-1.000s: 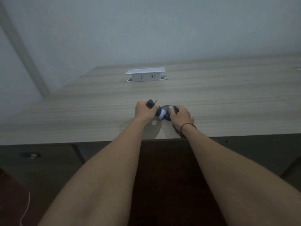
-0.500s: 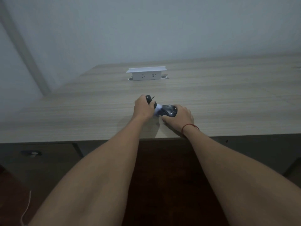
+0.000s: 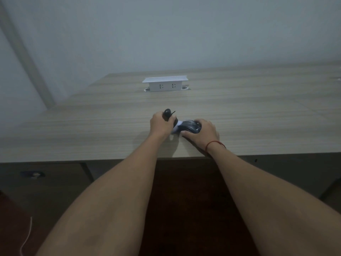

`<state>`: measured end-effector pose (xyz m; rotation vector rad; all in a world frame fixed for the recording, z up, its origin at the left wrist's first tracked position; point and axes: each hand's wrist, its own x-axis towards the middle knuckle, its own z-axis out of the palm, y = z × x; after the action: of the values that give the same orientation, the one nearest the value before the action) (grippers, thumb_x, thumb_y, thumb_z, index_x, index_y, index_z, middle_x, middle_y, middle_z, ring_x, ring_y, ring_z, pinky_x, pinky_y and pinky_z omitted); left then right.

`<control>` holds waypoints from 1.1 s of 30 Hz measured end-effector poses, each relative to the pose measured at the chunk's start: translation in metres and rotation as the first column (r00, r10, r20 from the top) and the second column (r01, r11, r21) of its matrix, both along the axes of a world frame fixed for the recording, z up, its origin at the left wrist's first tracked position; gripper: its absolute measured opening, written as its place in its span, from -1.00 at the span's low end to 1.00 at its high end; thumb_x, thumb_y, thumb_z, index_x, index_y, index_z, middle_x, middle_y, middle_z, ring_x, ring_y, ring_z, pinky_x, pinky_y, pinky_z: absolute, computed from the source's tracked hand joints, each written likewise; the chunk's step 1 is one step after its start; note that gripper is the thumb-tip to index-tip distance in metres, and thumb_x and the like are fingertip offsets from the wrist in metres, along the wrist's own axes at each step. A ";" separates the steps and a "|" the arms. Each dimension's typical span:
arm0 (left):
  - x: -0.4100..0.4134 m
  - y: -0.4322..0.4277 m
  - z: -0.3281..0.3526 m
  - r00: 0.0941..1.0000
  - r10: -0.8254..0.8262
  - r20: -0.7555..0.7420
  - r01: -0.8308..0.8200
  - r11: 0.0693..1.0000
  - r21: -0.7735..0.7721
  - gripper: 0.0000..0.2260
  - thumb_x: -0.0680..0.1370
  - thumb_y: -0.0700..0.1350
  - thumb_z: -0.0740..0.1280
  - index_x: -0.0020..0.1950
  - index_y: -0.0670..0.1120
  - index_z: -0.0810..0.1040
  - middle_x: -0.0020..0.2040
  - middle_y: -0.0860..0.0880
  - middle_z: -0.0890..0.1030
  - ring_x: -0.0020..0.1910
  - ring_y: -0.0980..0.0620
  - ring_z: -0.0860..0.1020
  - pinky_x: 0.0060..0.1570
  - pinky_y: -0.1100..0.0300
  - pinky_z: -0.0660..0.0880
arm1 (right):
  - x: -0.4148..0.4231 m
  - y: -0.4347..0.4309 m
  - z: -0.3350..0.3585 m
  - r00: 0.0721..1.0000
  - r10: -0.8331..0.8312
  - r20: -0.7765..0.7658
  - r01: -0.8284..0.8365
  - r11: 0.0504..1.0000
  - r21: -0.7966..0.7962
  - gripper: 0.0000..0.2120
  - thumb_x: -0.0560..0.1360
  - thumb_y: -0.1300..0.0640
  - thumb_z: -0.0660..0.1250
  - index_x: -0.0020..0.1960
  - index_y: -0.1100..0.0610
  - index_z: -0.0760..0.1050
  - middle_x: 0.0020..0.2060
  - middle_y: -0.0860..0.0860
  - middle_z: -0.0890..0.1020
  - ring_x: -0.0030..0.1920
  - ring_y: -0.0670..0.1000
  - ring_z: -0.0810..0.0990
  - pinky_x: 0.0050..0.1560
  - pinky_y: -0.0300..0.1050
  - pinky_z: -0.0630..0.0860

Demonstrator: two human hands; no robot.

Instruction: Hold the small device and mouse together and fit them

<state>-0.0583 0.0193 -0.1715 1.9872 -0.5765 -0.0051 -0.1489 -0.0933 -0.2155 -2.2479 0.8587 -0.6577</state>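
Near the bench (image 3: 258, 111) edge, the left hand (image 3: 160, 124) has lifted its gripped small black tool (image 3: 167, 114) slightly, while the right hand (image 3: 204, 130) keeps clasping the dark mouse (image 3: 191, 127) over white cloth (image 3: 176, 127), so the wiping seems unfinished.

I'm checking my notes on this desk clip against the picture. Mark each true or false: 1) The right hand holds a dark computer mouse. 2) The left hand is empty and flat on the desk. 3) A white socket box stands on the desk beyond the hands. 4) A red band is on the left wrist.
1) The right hand holds a dark computer mouse: true.
2) False: the left hand grips a small dark object; what it is I cannot tell.
3) A white socket box stands on the desk beyond the hands: true.
4) False: the red band is on the right wrist.
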 end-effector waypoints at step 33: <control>0.008 -0.010 0.000 0.994 0.067 0.081 -0.075 0.992 0.098 -0.72 0.62 -0.10 0.22 0.23 -0.26 0.44 0.20 -0.23 0.51 0.15 -0.16 0.51 0.08 0.05 0.44 | -0.005 -0.003 0.002 0.995 0.072 0.068 -0.082 0.984 0.157 -0.31 0.27 -0.19 0.51 0.34 -0.05 0.42 0.24 -0.03 0.56 0.29 0.09 0.46 0.35 0.16 0.39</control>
<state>-0.0505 0.0088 -0.1711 2.1125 -0.5645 0.0890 -0.1535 -0.0959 -0.2139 -2.0948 0.7629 -0.5978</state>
